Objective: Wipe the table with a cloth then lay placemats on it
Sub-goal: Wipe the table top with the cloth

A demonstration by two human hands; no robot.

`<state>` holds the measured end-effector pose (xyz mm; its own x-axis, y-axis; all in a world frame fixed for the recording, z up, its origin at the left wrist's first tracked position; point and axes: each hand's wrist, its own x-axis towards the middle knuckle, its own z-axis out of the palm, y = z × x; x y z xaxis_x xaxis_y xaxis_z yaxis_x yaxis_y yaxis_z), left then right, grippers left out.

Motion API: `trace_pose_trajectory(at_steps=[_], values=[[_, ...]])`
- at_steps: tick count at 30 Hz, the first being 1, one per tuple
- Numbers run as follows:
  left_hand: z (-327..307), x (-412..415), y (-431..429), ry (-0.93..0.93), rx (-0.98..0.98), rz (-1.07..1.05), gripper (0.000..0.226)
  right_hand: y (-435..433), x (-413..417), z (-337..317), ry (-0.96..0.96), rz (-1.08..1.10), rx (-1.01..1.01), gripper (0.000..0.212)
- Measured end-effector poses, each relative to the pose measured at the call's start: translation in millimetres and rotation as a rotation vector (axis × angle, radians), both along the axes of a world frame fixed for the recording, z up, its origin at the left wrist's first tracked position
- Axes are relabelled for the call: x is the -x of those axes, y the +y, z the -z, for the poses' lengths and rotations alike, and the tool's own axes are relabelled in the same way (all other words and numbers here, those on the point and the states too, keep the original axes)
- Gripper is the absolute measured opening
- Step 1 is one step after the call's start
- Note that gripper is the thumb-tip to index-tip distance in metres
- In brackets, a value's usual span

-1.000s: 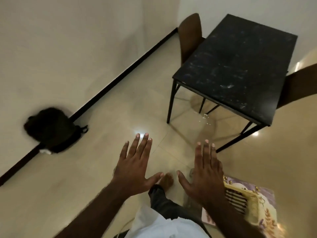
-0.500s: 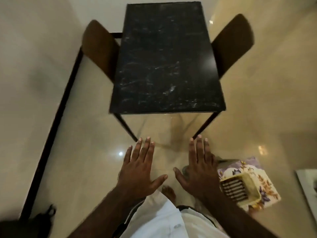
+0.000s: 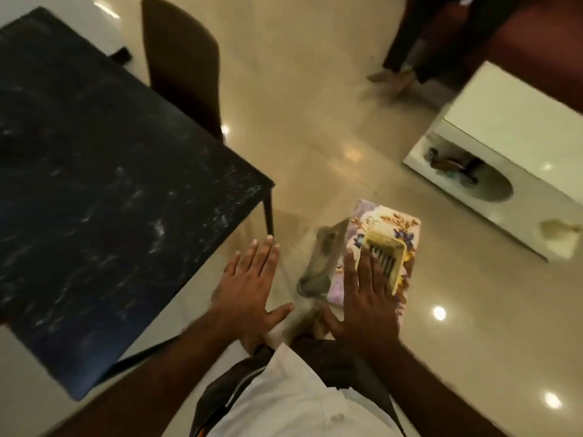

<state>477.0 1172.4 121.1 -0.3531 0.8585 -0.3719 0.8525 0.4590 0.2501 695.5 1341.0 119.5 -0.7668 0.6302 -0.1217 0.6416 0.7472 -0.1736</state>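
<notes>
A black marble-look table (image 3: 104,171) fills the left of the head view, its top streaked with pale marks. On the floor to its right lies a stack of floral placemats (image 3: 400,228) with a yellow-bordered striped item (image 3: 386,252) on top. A grey cloth (image 3: 321,263) lies along the stack's left edge. My left hand (image 3: 249,285) hovers flat with straight fingers beside the table's near right corner, holding nothing. My right hand (image 3: 369,298) is held flat above the placemats, fingers straight, also empty.
A brown chair (image 3: 183,64) stands at the table's far right side. A white low unit (image 3: 511,143) sits at the right. Another person's legs (image 3: 407,58) stand at the top right. Glossy beige floor (image 3: 315,127) lies between them.
The view has swung right: the table has shifted to the left, and the placemats and cloth are nearer the centre. Both hands stay flat and empty; the right one now overlaps the placemats.
</notes>
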Motion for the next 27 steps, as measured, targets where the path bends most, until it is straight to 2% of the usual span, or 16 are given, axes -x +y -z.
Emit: trace_pose_trajectory(at_steps=[6, 11, 13, 18, 23, 27], values=[[32, -6, 119, -0.013, 0.052, 0.232, 0.122, 57, -49, 28, -0.033, 0.214, 0.051, 0.113], [71, -41, 209, -0.063, 0.158, 0.390, 0.121, 111, -74, 71, -0.100, 0.309, 0.151, 0.113], [89, -53, 236, -0.075, 0.194, 0.449, 0.118, 127, -76, 90, -0.139, 0.340, 0.202, 0.104], [155, -78, 294, -0.019, 0.305, 0.628, 0.086, 162, -70, 145, -0.262, 0.402, 0.343, 0.070], [221, -89, 333, 0.075, 0.327, 0.844, 0.080, 188, -56, 200, -0.359, 0.382, 0.427, 0.054], [262, -98, 353, 0.134, 0.316, 0.974, 0.074, 202, -46, 236, -0.390, 0.316, 0.398, 0.043]])
